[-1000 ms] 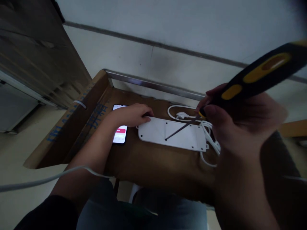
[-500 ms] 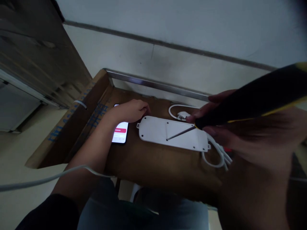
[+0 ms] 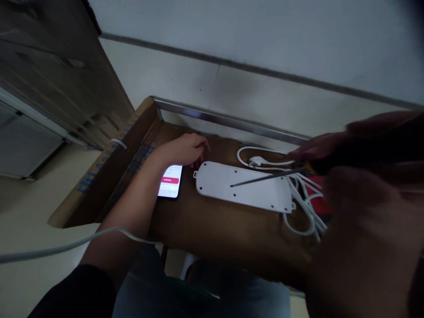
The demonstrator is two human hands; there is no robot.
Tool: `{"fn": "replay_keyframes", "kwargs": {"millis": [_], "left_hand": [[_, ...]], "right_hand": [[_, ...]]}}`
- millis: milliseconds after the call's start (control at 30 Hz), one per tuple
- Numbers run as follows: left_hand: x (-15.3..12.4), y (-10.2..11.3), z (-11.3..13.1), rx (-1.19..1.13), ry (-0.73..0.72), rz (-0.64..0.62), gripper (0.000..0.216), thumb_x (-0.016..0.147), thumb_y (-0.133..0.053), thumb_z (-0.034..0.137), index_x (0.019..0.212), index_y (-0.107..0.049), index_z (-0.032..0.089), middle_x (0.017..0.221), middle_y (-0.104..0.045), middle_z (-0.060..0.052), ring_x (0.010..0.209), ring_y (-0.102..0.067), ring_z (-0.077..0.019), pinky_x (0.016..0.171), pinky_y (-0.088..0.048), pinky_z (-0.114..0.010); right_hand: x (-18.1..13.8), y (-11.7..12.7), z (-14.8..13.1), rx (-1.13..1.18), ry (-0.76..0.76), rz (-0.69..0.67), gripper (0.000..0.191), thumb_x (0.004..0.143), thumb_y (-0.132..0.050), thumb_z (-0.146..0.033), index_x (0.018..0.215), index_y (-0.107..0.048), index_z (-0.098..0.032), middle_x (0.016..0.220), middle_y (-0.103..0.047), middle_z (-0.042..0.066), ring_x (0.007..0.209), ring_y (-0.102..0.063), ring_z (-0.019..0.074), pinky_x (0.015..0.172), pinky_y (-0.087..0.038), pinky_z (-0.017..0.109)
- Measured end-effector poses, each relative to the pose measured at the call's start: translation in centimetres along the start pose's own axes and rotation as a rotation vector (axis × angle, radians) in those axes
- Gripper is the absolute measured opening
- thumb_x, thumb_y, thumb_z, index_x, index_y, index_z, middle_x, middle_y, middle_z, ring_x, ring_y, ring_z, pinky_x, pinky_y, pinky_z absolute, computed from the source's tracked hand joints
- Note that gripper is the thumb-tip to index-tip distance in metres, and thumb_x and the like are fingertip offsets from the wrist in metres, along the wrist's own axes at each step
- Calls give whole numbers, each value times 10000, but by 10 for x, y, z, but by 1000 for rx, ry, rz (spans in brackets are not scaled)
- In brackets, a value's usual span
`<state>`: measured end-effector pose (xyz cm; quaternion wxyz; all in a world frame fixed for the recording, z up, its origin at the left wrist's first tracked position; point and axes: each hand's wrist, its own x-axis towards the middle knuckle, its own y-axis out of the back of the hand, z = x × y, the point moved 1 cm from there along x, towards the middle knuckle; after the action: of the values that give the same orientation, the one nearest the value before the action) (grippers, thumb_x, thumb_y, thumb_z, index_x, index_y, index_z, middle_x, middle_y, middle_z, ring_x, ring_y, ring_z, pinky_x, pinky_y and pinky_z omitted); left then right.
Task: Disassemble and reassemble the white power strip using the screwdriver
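Note:
A white power strip (image 3: 245, 187) lies with its screw-holed underside up on the brown cardboard (image 3: 215, 229). My right hand (image 3: 361, 198) grips the dark handle of a screwdriver (image 3: 271, 176). Its thin shaft slants leftward over the strip, with the tip near the middle; whether it touches the strip I cannot tell. My left hand (image 3: 187, 149) is beside the strip's left end, fingers loosely bent and apart, with nothing visible in them. Partly under the left wrist lies a phone (image 3: 170, 187) with its screen lit.
Behind the strip and at its right lie a white plug (image 3: 256, 161) and coiled white cord (image 3: 303, 212). A red object (image 3: 316, 194) shows under the cord. A metal rail (image 3: 215, 118) runs along the back, and a cardboard flap (image 3: 109, 163) stands at the left. Another cable (image 3: 66, 245) crosses my left forearm.
My right hand has drawn back to the right, lifting the screwdriver tip off a screw hole in the strip. My left hand's fingers have loosened slightly. The view has shifted a little.

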<state>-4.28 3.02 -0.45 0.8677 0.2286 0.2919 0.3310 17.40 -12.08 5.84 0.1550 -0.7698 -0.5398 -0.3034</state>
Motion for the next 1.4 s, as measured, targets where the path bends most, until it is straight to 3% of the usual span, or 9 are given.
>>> {"fn": "replay_keyframes", "kwargs": {"millis": [100,267,400,633,900,1267,1400], "left_hand": [[1,0,-3,-64,0,-26,336,923,-375,127,1146,-626,137,879,-764,-82,648,-722,-150,565,-544,-223],[0,0,-3,-110,45,-47,378,931,-351,130,1207,-607,149,860,-769,-69,642,-729,-159,601,-558,-245],[-1,2,-2,-120,43,-51,375,940,-342,139,1213,-600,145,906,-788,-83,680,-742,-170,617,-569,-256],[-3,5,1,-62,-61,-11,308,925,-420,110,1143,-637,135,924,-791,-79,735,-742,-151,611,-556,-227],[-2,3,2,-66,-64,-33,312,930,-409,64,1126,-648,106,874,-778,-81,677,-731,-145,581,-557,-222],[4,2,-7,-112,-88,-43,278,943,-425,58,1077,-663,105,819,-756,-58,666,-722,-131,603,-556,-203],[3,1,-3,-82,-84,-23,285,932,-424,57,1068,-669,113,830,-762,-60,669,-723,-130,595,-542,-197]], "right_hand": [[3,-14,7,31,4,158,308,772,-851,-251,1073,-786,-268,905,-738,-4,859,-748,152,809,-670,329],[2,-30,22,127,46,29,389,687,-849,-57,1034,-781,-221,894,-752,3,858,-768,179,807,-691,331],[-4,-30,27,90,1,-35,426,703,-830,-45,1094,-756,-196,948,-762,21,893,-774,198,834,-703,343],[-3,-30,30,87,-2,-42,433,702,-827,-37,1101,-754,-189,955,-767,40,896,-775,184,844,-694,289],[-3,-32,28,95,32,-21,419,698,-809,-11,1083,-764,-171,942,-758,66,872,-774,197,808,-691,296],[-7,-31,29,39,97,-55,493,718,-787,28,1144,-766,-220,960,-751,19,899,-765,151,804,-684,266],[-7,-31,28,22,35,-115,506,733,-779,21,1171,-747,-230,991,-754,16,928,-766,147,821,-686,261]]}}
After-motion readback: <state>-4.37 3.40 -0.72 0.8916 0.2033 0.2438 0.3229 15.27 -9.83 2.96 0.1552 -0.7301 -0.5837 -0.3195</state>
